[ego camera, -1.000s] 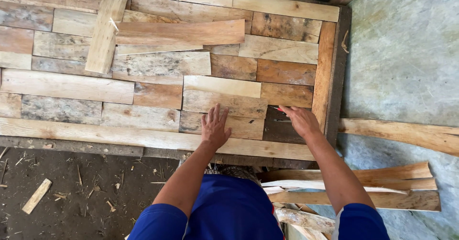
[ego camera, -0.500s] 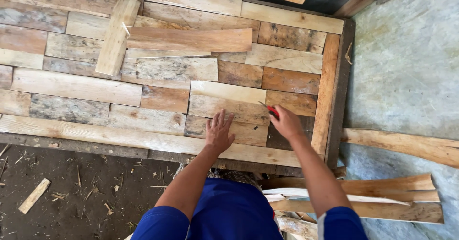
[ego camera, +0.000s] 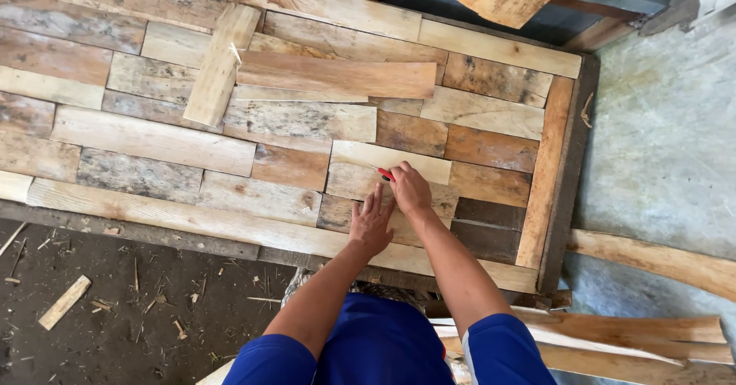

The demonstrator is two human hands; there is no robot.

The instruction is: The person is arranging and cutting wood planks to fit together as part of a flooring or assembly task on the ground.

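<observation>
While the left hand [ego camera: 371,222] lies spread flat on a pale plank [ego camera: 383,169] of the patchwork wooden panel [ego camera: 153,136], the right hand [ego camera: 410,189] pinches a red pencil [ego camera: 386,174], tip on that plank. Marking appears underway; a steady line is needed. Loose boards [ego camera: 337,76] rest beyond.

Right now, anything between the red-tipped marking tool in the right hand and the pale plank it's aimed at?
Nothing visible. The right hand holds the red-tipped marking tool with its tip at the pale wooden plank. The left hand lies flat just below, on the board beside it, not in the path.
</observation>
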